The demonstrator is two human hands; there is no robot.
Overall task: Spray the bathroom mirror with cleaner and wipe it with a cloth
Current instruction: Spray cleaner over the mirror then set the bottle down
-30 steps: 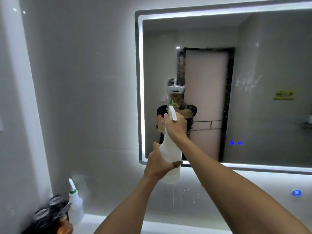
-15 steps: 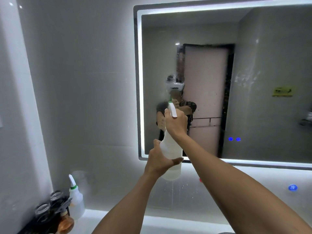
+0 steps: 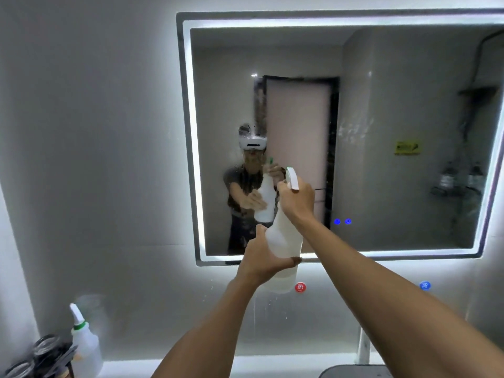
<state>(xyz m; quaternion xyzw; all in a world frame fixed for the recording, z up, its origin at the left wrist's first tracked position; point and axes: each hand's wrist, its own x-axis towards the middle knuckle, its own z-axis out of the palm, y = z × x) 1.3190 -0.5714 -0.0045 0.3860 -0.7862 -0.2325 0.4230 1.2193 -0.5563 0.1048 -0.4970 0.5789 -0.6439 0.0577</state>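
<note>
A white spray bottle [image 3: 283, 241] with a green-tipped trigger head is held upright in front of the lit wall mirror [image 3: 395, 118], nozzle pointing at the glass. My right hand [image 3: 297, 199] grips the neck and trigger. My left hand [image 3: 266, 257] wraps the lower body of the bottle from the left. Fine droplets mist the lower left of the mirror around the person's reflection. No cloth is in view.
A second white squeeze bottle [image 3: 84, 342] with a green collar stands at the lower left beside a dark rack of glasses [image 3: 41, 356]. Red [image 3: 300, 287] and blue [image 3: 425, 285] round markers sit on the wall below the mirror. A dark basin edge [image 3: 351, 371] shows at the bottom.
The view has swung right and slightly down, so more of the mirror shows. Both hands still hold the bottle, now lower against the mirror's bottom edge. Mist on the glass has grown.
</note>
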